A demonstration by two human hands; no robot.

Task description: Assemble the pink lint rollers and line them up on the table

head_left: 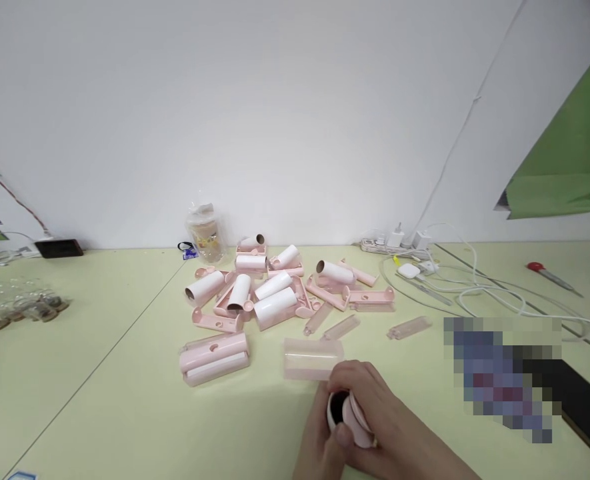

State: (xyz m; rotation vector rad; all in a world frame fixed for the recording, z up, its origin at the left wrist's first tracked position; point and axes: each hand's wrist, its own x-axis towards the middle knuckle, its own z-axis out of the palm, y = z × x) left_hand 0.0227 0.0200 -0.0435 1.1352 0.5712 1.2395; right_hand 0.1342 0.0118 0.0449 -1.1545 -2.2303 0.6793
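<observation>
My left hand (319, 427) is closed around a white roll (330, 415), its dark hollow end facing me. My right hand (381, 408) grips a pink plastic holder (359, 430) with a round end, pressed against the roll. Fingers hide most of both pieces. Just beyond my hands lies a clear pinkish plastic cover (312, 359). To its left rests a pink holder with a white roll (215, 360) inside a clear cover. Farther back, several white rolls (276, 307) are heaped among pink holders (217, 321). Small clear plastic strips (341, 328) lie on the right.
A bagged cup (206, 233) stands by the wall. White cables, a power strip (375, 245) and a red-handled screwdriver (549, 275) are at right, near a blurred patch and a black flat object (582, 407). Clear domed items (22, 310) sit on the left of the pale green table (139, 413).
</observation>
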